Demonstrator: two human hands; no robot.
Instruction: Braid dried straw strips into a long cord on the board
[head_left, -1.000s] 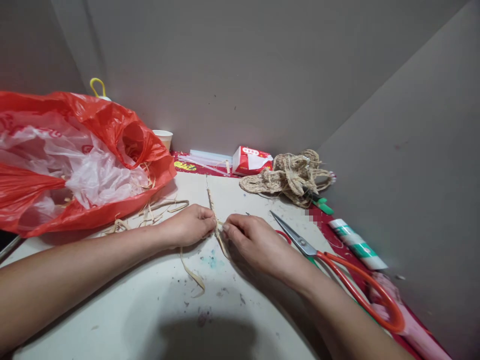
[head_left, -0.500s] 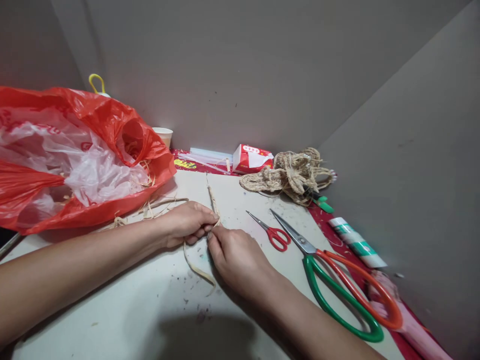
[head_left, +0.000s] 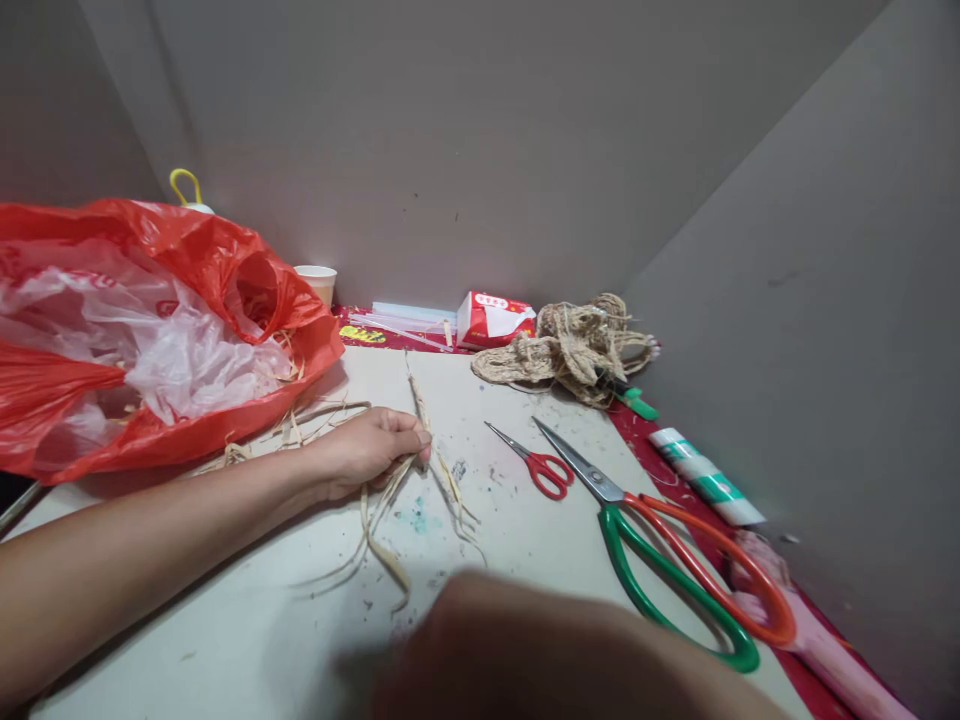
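My left hand (head_left: 382,450) is closed in a pinch on a thin plaited cord of pale straw-like fibre (head_left: 420,400) over the middle of the table. The cord's finished part runs away from me above the fingertips. Below them, loose strands (head_left: 386,560) fan out toward me on both sides. My right hand (head_left: 480,640) is raised close to the camera, dark and smeared. Its fingers are hidden, and it is apart from the cord. Small red-handled scissors (head_left: 551,475) and large shears (head_left: 615,500) with green and orange handles lie to the right.
A red plastic bag (head_left: 172,420) with white plastic and fibre bits fills the left. Along the back stand a paper cup (head_left: 319,285), a red tissue pack (head_left: 495,320) and a heap of braided cord (head_left: 585,350). A white-green tube (head_left: 705,478) lies by the right wall.
My right hand has left the cord and come back toward the camera. The loose strands now lie spread out. My left hand still pinches the cord.
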